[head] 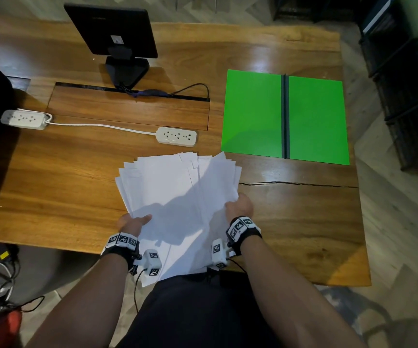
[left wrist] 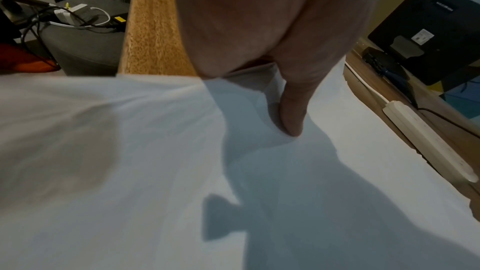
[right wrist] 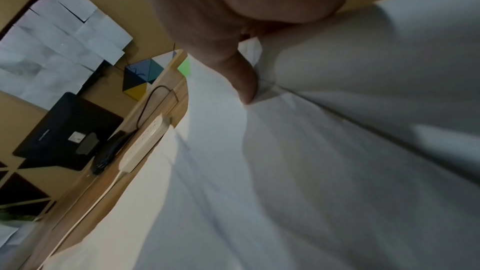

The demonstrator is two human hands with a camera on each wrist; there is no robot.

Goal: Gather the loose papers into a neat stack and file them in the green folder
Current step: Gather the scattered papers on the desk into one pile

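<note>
A fanned bundle of white papers (head: pixel 177 197) is held at the near edge of the wooden table (head: pixel 65 177), its corners uneven. My left hand (head: pixel 134 223) grips the bundle's left side, thumb on top; the left wrist view shows that thumb (left wrist: pixel 293 114) pressed onto the papers (left wrist: pixel 155 171). My right hand (head: pixel 239 205) grips the right side, its thumb (right wrist: pixel 244 81) lying on the sheets (right wrist: pixel 311 171). The fingers under the paper are hidden. The green folder (head: pixel 253 114) lies spread open flat at the far right of the table, with a dark spine (head: pixel 285 116).
A black monitor (head: pixel 113 31) on its stand is at the back. Two white power strips, one (head: pixel 176 136) just beyond the papers and one (head: pixel 23 119) at far left, are joined by a white cable. A crack (head: pixel 298 184) runs across the table right of the papers.
</note>
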